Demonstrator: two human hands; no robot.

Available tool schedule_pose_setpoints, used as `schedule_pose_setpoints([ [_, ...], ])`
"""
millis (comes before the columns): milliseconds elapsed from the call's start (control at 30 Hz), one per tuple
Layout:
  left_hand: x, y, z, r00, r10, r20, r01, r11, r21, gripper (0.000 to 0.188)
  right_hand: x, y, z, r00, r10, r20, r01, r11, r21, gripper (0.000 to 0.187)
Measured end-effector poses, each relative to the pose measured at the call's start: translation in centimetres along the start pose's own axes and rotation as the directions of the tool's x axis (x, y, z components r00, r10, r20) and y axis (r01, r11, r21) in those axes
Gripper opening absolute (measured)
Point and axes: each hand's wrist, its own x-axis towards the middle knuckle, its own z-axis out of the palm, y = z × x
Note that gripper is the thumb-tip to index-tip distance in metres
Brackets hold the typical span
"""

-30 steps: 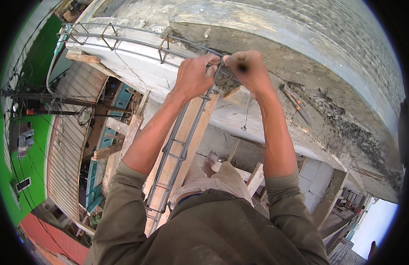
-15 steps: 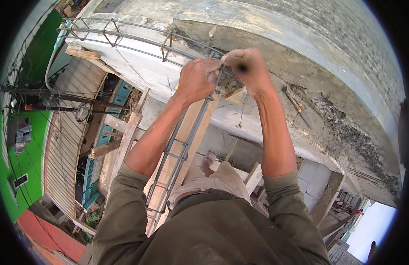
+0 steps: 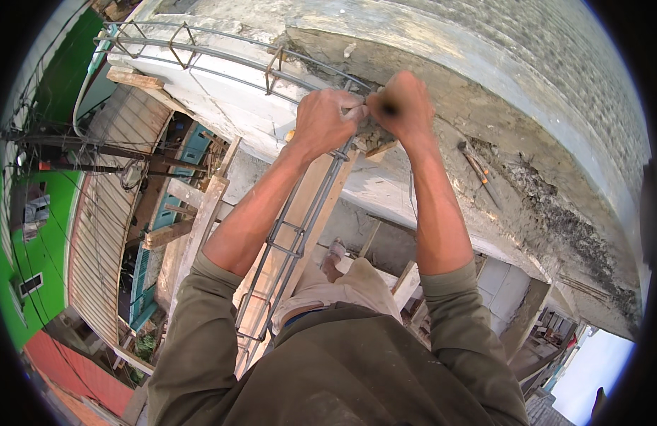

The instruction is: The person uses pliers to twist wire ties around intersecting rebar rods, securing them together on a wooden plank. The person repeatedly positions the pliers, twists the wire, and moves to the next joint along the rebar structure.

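At 6 o'clock, nearest, is the person's olive shirt (image 3: 371, 369). A steel bar cage (image 3: 298, 251) runs from 7 o'clock toward 12, lying along a wooden board (image 3: 304, 202). At its upper end, at 12 o'clock, is the left hand (image 3: 327, 121): fingers narrow, thumb near the forefinger. At 1 o'clock, just beside it, is the right hand (image 3: 406, 106), fingers curled inward; a dark smudge covers part of it. What lies between the fingertips of either hand cannot be told.

A second bar cage (image 3: 271, 71) extends from the hands toward 10 o'clock, above a white wall (image 3: 229, 96). Orange-handled pincers (image 3: 476, 170) rest on concrete (image 3: 449, 113) between 2 and 3 o'clock. Farther off at 9 o'clock: a corrugated roof (image 3: 105, 245), then a green building (image 3: 51, 248).
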Motion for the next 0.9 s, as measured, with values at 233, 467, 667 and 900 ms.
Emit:
schedule_pose_setpoints([
  [233, 0.1, 0.0, 1.0, 0.997, 0.072, -0.025, -0.072, 0.997, 0.003, 0.026, -6.0, 2.0, -0.7, 0.93, 0.093, 0.354, -0.15, 0.979, 0.138, 0.026],
  [467, -0.1, 0.2, 0.9, 0.997, 0.072, -0.023, -0.069, 0.99, 0.122, 0.031, -11.5, 13.1, -10.8, 0.966, 0.225, -0.126, -0.243, 0.959, -0.145, 0.028],
  [667, -0.3, 1.2, 1.0, 0.998, 0.064, 0.024, -0.067, 0.984, 0.163, 0.032, -14.2, 24.2, -13.6, 0.981, 0.156, 0.114, -0.093, 0.898, -0.431, 0.059],
  [900, -4.0, 3.8, 2.3, 0.945, 0.052, -0.324, -0.004, 0.989, 0.148, 0.026, -13.5, 22.9, -14.1, 0.959, 0.168, 0.229, -0.069, 0.92, -0.386, 0.05],
])
